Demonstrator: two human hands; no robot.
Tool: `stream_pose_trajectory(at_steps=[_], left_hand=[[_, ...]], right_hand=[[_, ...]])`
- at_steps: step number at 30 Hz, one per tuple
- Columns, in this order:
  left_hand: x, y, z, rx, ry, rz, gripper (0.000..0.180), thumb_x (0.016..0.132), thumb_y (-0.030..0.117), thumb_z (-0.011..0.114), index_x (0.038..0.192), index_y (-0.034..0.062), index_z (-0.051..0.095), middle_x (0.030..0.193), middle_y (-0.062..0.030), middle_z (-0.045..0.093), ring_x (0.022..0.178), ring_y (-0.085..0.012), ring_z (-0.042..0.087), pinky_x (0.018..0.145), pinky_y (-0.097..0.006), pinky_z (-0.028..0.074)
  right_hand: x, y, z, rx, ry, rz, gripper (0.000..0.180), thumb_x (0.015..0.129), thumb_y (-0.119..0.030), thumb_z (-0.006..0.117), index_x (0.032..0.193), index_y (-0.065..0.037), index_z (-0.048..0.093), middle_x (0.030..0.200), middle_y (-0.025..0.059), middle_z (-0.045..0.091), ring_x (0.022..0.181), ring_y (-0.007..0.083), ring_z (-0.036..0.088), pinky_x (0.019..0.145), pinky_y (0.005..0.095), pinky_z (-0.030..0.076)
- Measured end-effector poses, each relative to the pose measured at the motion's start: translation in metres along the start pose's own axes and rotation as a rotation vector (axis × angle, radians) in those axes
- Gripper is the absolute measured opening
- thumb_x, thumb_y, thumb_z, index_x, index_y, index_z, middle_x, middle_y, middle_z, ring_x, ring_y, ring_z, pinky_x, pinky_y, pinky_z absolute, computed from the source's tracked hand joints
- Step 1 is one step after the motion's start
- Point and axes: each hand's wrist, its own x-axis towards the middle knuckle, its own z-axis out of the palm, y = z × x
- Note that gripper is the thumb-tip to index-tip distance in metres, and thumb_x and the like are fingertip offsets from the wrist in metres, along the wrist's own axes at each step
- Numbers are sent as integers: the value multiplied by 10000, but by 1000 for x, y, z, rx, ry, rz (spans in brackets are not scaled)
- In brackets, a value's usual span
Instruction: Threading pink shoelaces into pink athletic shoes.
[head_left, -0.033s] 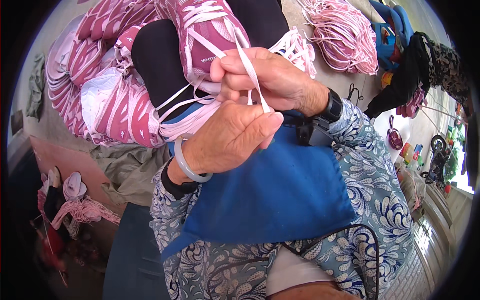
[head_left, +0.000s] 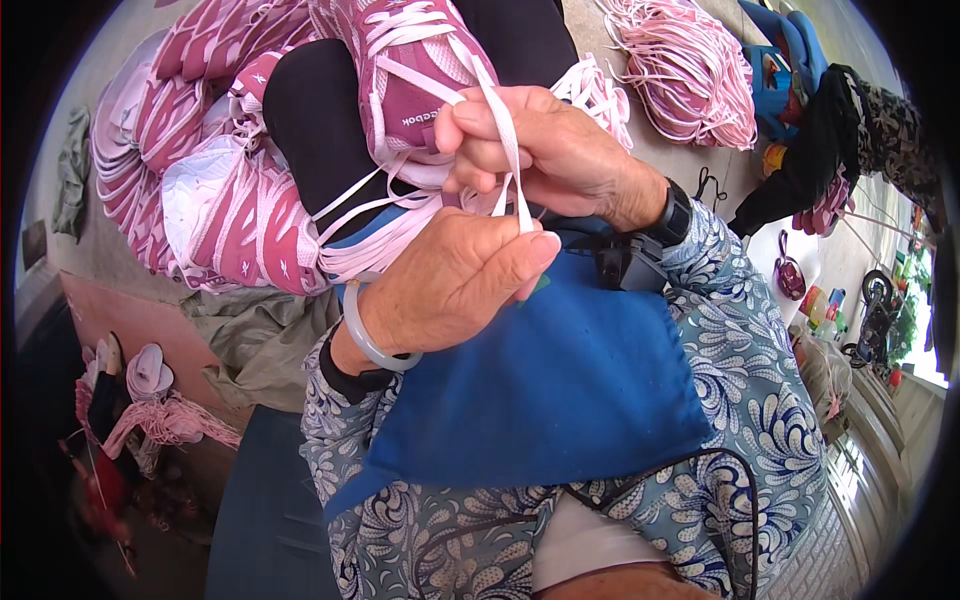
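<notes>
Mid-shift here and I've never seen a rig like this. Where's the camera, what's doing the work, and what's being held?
No machine here: you're watching someone work bare-handed. The view comes from a wide fisheye camera worn on the head, looking down, so straight edges bend. The left hand and right hand both hold pale lace running from a pink shoe upper. A blue apron lies below them. More pink-and-white uppers are stacked at left, and a bundle of pale pink strands sits at upper right.
</notes>
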Motion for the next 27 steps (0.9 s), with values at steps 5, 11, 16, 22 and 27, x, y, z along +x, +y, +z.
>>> stream_pose_trajectory(at_steps=[5,11,16,22,27], left_hand=[[-60,-20,-41,-208,539,247,344,952,165,388,953,-89,621,1152,-180,519,933,-224,575,818,-370,472],[-195,-29,-111,-967,849,743,331,884,95,491,563,19,509,1029,-153,549,1133,-350,464,1138,-547,117],[-304,-19,-146,-782,1575,954,236,824,89,534,599,24,506,828,-90,502,1022,-321,470,1084,-627,144],[-411,-25,-164,-754,1590,1299,221,882,163,485,728,8,520,818,-89,498,877,-291,493,943,-550,315],[-418,-17,-156,-668,1403,1451,253,919,222,444,836,-5,518,817,-93,495,744,-254,478,805,-447,389]], right_hand=[[-15,-29,-60,-66,73,-168,282,996,-239,400,958,0,544,538,-71,236,485,67,321,598,236,458],[-5,-35,-111,314,197,-228,213,985,-166,444,974,32,522,545,-55,256,455,38,238,362,176,237],[-2,-53,-96,553,90,-317,163,971,-112,462,942,25,545,539,-50,267,430,38,222,365,189,214],[-9,-69,-107,388,234,-439,189,966,-140,449,860,4,510,508,-58,240,419,65,254,363,221,210],[-1,-53,-135,-362,493,-493,159,936,-122,509,990,-5,602,589,-23,443,489,46,403,423,182,327]])
